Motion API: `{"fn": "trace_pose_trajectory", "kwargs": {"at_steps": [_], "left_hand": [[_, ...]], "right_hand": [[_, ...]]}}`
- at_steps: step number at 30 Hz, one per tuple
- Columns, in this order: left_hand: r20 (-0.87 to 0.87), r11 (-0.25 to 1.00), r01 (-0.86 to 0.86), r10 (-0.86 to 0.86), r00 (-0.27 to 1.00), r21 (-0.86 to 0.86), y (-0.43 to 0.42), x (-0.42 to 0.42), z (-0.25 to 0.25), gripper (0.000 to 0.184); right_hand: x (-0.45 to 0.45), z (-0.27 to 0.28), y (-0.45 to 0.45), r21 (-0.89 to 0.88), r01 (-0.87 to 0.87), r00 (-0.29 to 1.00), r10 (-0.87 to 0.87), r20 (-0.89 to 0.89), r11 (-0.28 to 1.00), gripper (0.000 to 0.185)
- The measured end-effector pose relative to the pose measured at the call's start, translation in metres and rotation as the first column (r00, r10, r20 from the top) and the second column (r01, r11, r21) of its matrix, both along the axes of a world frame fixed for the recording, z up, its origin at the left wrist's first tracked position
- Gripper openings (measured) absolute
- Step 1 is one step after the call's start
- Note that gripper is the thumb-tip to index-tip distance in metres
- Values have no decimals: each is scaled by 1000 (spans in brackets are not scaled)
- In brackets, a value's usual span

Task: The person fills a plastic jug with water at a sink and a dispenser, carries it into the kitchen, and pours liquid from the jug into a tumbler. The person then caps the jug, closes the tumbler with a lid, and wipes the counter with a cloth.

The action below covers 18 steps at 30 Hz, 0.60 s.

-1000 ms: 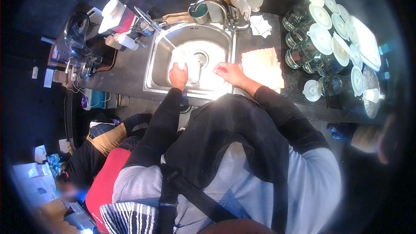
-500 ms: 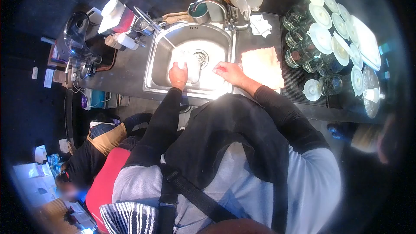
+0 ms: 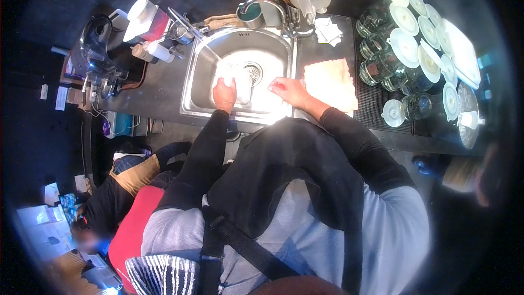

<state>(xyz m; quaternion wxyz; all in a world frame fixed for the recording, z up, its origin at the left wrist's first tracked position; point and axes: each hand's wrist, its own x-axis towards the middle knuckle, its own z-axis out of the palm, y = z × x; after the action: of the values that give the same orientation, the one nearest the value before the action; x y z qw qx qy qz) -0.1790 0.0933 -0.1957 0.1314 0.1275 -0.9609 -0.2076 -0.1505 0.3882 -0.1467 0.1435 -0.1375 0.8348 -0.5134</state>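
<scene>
Inside the steel sink [image 3: 191,90], my left hand [image 3: 224,97] is closed around a pale, translucent container [image 3: 243,90]. Glare washes out its outline, so its exact kind is unclear. My right hand [image 3: 289,90] hovers over the sink's right side, fingers drawn together in a pinch. Whatever sits between those fingers, if anything, is too small and bright to make out. The drain [image 3: 252,74] shows just beyond the container. Behind the basin rises the curved faucet [image 3: 267,3].
An orange cloth [image 3: 330,84] lies right of the sink, near folded white cloths [image 3: 328,31]. Farther right, glass jars [image 3: 376,71] with pale lids stand on a black mat [image 3: 376,110]. Squeeze bottles [image 3: 160,52] stand at left. Another person [image 3: 134,213] is close behind on the left.
</scene>
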Motion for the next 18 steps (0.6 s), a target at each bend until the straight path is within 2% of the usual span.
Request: {"fn": "trace_pose_trajectory", "kwargs": {"at_steps": [18], "left_hand": [[0, 1000, -2, 2, 1000, 14, 3, 2, 6, 46]], "right_hand": [[0, -1, 0, 16, 0, 1000, -1, 28, 1000, 37]]}}
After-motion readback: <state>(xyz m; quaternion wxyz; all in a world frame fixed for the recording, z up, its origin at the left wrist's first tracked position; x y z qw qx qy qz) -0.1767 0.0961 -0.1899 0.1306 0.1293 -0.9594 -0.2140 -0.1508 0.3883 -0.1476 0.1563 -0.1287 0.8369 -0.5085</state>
